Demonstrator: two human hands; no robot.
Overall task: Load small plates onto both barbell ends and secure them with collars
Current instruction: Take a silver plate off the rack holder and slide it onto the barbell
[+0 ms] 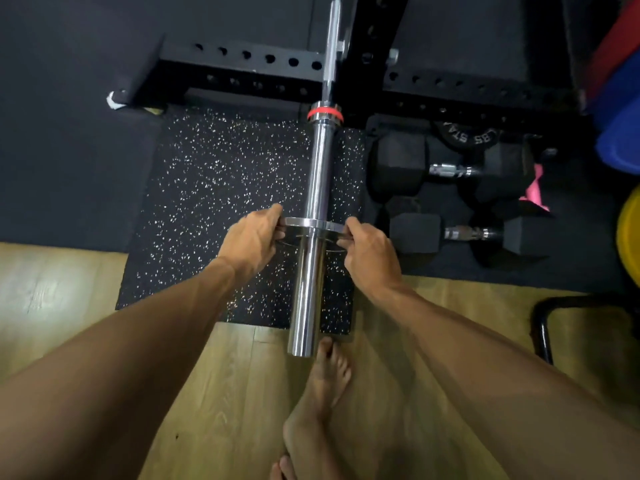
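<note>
A chrome barbell sleeve [317,174] points toward me from a black rack, with a red ring [325,112] at its inner shoulder. A small, thin silver plate [313,223] sits threaded on the sleeve about halfway along it, seen edge-on. My left hand [252,237] pinches the plate's left rim. My right hand [369,247] pinches its right rim. The sleeve's free end [302,348] hangs above my bare foot. No collar is in view.
Two black hex dumbbells [450,233] and a black plate [465,135] lie on the floor to the right. Red, blue and yellow bumper plates [620,126] stand at the far right edge. A speckled rubber mat [221,209] lies under the sleeve. A black tube frame [543,323] stands lower right.
</note>
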